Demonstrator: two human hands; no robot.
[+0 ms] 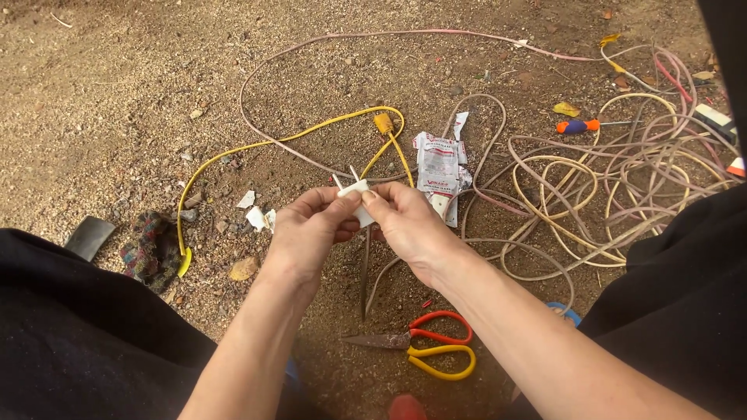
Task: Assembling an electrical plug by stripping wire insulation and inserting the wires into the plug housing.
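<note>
Both my hands meet over the dirt ground and pinch a small white plastic fitting (pixel 356 191). My left hand (pixel 310 227) grips its left side with thumb and fingertips. My right hand (pixel 406 222) holds its right side. Thin wire ends stick up from the fitting, and a grey cord (pixel 365 272) hangs down from it toward me. Scissors (pixel 424 347) with one red and one yellow handle lie on the ground below my hands.
A yellow cable (pixel 257 145) loops to the left. A tangle of pale cords (pixel 591 187) fills the right. A crumpled white and red packet (pixel 438 166), an orange-and-blue screwdriver (pixel 580 125) and paper scraps (pixel 257 214) lie around. My dark-clothed knees frame both sides.
</note>
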